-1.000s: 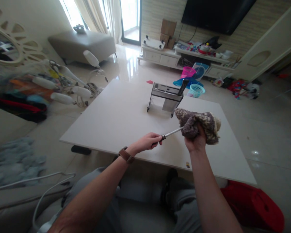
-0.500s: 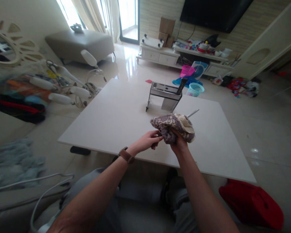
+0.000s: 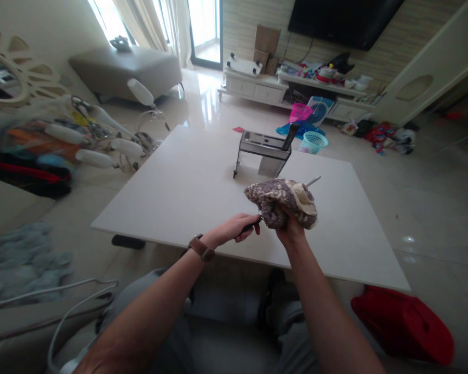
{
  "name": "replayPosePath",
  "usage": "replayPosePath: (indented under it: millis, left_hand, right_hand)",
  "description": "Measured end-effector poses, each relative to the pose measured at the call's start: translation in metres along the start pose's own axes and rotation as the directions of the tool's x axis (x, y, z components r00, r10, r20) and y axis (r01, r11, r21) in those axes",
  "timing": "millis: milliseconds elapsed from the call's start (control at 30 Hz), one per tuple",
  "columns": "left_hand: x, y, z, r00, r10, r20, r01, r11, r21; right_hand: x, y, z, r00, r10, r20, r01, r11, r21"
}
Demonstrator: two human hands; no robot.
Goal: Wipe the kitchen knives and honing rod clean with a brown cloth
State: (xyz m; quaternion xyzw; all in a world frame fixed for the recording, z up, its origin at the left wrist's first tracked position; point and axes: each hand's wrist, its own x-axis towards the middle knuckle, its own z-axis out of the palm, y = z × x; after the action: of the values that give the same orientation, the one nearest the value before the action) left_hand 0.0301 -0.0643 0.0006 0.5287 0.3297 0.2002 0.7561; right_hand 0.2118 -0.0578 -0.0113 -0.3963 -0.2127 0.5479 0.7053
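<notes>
One slim metal rod point(image 3: 314, 181) passes through a bunched, fuzzy brown-and-cream cloth point(image 3: 276, 192), both held up over the near half of the white table point(image 3: 171, 187). The left hand point(image 3: 243, 227), with a brown watch strap point(image 3: 201, 248) at its wrist, is closed around the rod's dark handle point(image 3: 250, 227), just beside the left side of the cloth. The right hand point(image 3: 290, 228) grips the cloth from below, its fingers partly hidden in the folds, with the cloth gathered about the rod. The rod's bare tip sticks out past the far right side, angled up and away from the person.

Beyond the cloth, near it but apart, a slotted metal holder point(image 3: 265, 145) stands upright on the table; a black handle point(image 3: 290, 136) slants up out of its right end. On the floor past the table sits a pale turquoise basket point(image 3: 312, 141), with a pink basket point(image 3: 301, 112) farther back.
</notes>
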Motion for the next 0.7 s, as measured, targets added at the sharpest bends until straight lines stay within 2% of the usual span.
replayPosePath:
  millis: [200, 367, 533, 700]
  left_hand:
    - [-0.002, 0.005, -0.001, 0.999, -0.019, 0.043, 0.014, 0.993, 0.113]
    - [-0.002, 0.002, -0.002, 1.000, 0.002, 0.019, -0.005, 0.987, 0.163]
    - [0.003, -0.004, -0.003, 0.994, 0.079, -0.080, -0.064, 0.983, 0.173]
    - [0.010, -0.007, 0.002, 0.985, 0.130, -0.115, -0.114, 0.984, 0.136]
  right_hand:
    - [0.020, -0.029, -0.017, 0.999, -0.052, 0.011, 0.051, 0.996, 0.073]
    - [0.026, -0.045, -0.022, 0.997, -0.011, -0.078, 0.021, 0.992, 0.123]
    - [0.018, -0.034, -0.012, 0.996, 0.013, -0.083, -0.006, 0.996, 0.094]
    - [0.001, -0.006, 0.001, 0.991, 0.107, -0.074, -0.110, 0.994, -0.027]
